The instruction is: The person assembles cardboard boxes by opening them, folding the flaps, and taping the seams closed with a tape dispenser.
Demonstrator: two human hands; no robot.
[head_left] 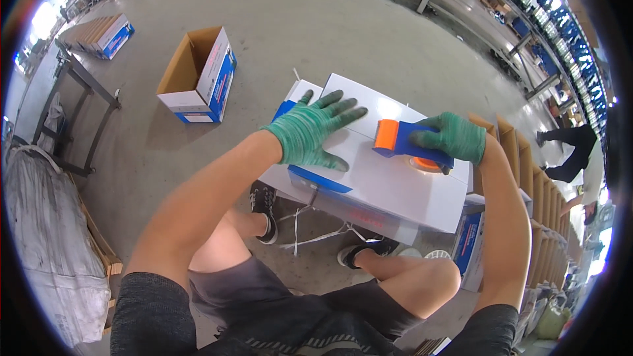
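My left hand [311, 130], in a green glove, lies flat with fingers spread on the top of a white and blue carton [386, 188]. My right hand [453, 137], also gloved in green, grips a blue and orange tape dispenser [403, 146] pressed against the carton's top near its far right side. The carton rests in front of my knees, over another white and blue box.
An open white and blue carton [198, 76] lies on the concrete floor at the far left. Flat cartons [102, 34] are stacked beyond it. A metal frame [89, 102] stands at left. Upright folded cardboard [527, 178] lines the right. A person [573, 151] is at far right.
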